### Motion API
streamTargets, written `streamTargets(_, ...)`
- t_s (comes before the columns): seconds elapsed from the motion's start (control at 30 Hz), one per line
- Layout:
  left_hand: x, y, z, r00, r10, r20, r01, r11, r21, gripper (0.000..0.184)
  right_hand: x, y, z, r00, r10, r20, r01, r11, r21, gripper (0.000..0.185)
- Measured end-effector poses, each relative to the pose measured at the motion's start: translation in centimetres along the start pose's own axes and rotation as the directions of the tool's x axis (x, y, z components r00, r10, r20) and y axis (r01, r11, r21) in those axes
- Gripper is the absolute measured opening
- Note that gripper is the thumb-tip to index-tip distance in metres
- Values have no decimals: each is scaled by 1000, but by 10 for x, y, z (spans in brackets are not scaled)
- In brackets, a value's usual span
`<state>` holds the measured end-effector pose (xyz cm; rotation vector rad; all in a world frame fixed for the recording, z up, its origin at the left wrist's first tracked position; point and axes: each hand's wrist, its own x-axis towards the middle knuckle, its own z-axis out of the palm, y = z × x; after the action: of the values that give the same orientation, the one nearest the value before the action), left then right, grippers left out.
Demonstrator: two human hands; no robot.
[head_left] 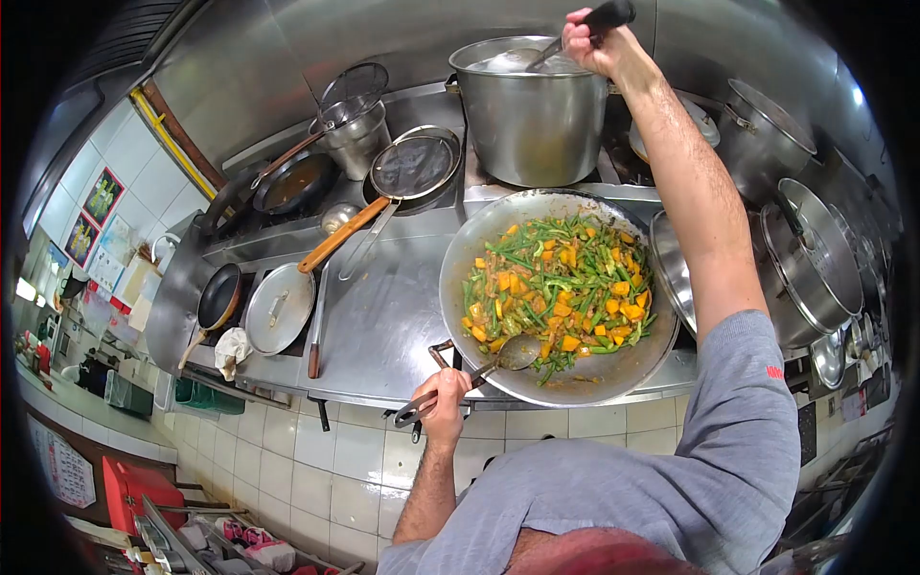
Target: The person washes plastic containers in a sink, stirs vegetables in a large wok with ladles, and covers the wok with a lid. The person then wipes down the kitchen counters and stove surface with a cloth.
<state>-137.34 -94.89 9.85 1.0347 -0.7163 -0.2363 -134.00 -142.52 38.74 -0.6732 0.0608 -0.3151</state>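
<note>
At the near edge of the wide pan [454,278], my left hand [445,399] is closed round the dark handle of a serving spoon [518,353]. The spoon's bowl rests inside the pan, against cooked green beans and orange squash cubes [561,287]. My right arm reaches across to the tall stockpot [527,125] at the back. There my right hand [596,48] grips a black-handled ladle [610,15], its metal shaft angled down into the pot's mouth. The ladle's head is hidden in the pot, where a pale surface shows.
Left of the pan lie a wooden-handled strainer [414,168], a lid [280,309] and a small frying pan [219,295]. A dark wok [295,184] and a metal pot [355,139] stand farther back. Large pots [810,264] crowd the right side.
</note>
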Motion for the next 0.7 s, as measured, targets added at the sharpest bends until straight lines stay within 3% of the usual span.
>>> streamTargets(0.03, 1, 0, -1, 1000, -2, 5, 2, 1000, -4, 36, -8, 4, 19, 999, -47, -1, 47, 998, 35, 13)
streamTargets(0.07, 1, -2, -2, 1000, 2, 18, -2, 1000, -6, 36, -19, 14, 32, 994, -45, 98, 29, 987, 158, 26)
streamTargets(0.1, 2, -3, -4, 999, 6, 32, -5, 1000, -8, 36, -12, 8, 32, 982, -137, 133, 121, 985, 122, 25)
streamTargets(0.2, 2, -4, -7, 1000, -5, 31, 4, 1000, 17, 38, -41, 18, 77, 982, -168, 88, 155, 979, 134, 23)
streamTargets(0.27, 2, -3, -9, 999, -16, 48, 16, 1000, 14, 38, -64, 26, 106, 958, -286, 38, 281, 955, 98, 22)
streamTargets(0.37, 4, -8, -14, 995, -17, 103, 21, 999, -38, 41, -98, 28, 129, 969, -194, 150, 170, 972, 162, 21)
streamTargets(0.5, 10, -7, -11, 986, -83, 146, 91, 995, -52, 39, -167, 72, 165, 956, -252, 147, 224, 957, 183, 22)
streamTargets(0.57, 14, -2, -9, 971, -189, 149, 198, 979, -51, 43, -204, 102, 171, 977, -204, 68, 182, 953, 243, 22)
streamTargets(0.63, 18, -8, -8, 978, -144, 151, 143, 990, 18, 43, -238, 136, 166, 989, -140, 45, 119, 939, 323, 22)
streamTargets(0.7, 20, -4, 2, 977, -140, 158, 144, 990, -12, 45, -267, 175, 154, 968, -248, -50, 252, 930, 267, 20)
